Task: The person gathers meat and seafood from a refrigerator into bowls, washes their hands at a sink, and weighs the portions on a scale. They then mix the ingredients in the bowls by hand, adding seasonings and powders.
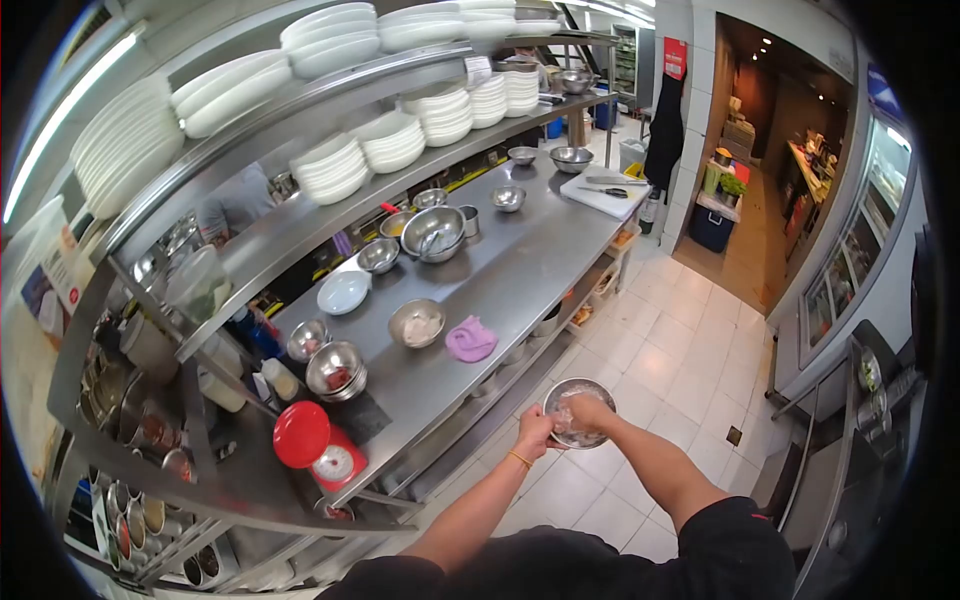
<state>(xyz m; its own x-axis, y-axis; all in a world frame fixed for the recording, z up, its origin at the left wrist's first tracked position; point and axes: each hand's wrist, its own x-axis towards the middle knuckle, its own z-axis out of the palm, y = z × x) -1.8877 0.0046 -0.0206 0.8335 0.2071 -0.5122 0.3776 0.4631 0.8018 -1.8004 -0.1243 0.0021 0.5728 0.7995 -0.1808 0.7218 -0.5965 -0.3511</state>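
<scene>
Gripping the rim of 1 round silver metal bowl (pixel 575 441), the left hand (pixel 536 430) holds it above white floor tiles (pixel 685 375); the right hand (pixel 587 413) reaches inside, its finger closure hidden from me.

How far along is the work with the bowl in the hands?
Pale food is already in the metal bowl. Now the left hand holds the bowl's edge while the right hand is inside. Finishing this handling seems left, as the right hand is not yet out; how much remains, I cannot tell.
</scene>
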